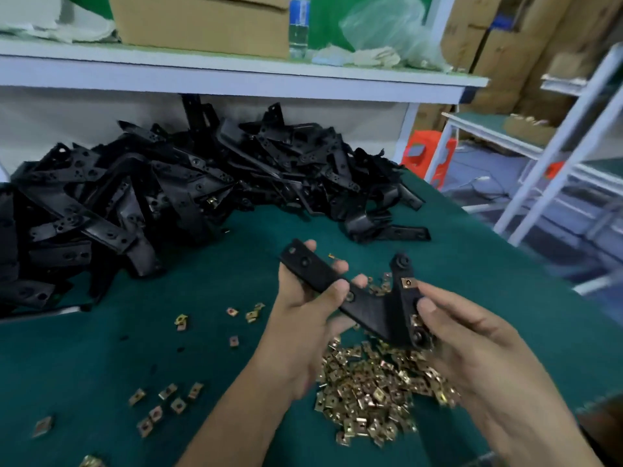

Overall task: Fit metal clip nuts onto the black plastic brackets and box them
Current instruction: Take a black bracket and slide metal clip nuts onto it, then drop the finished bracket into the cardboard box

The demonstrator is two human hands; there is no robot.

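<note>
Our left grip (305, 298) was curled round the long arm of one black bracket (371, 310), fingers wrapped beneath it and their tips showing over its far edge. Our right grip (472, 342) pinched the shorter arm, thumb laid flat on its face. Both were clamped on the same piece, which we held in the air just above the heap of clip nuts (371, 396), clear of the bench (101, 348). One fitted clip nut (407, 282) sat on the shorter arm, beyond our right thumb. A second glint of brass showed lower on that arm, but we could not tell whether it was seated or merely loose.

We judged the fitting of this bracket to be under way rather than done, and the risks lay there. A nut pushed only part of the way would leave its hole out of line with the bracket's. Sideways thumb pressure could skew it or spring it off, and it would drop into the heap and be lost among the rest. Pulling the two arms against each other could also flex the plastic at its elbow.

Stray clip nuts (168, 396) lay scattered left of the heap, where a sweeping forearm might knock them off. The pile of brackets (151, 197) lay beyond the heap and to its left, and a finished piece set down near it could be mixed in with bare ones. A cardboard box (202, 25) stood on the shelf far beyond the heap, though we could not say whether it was the packing box.
</note>
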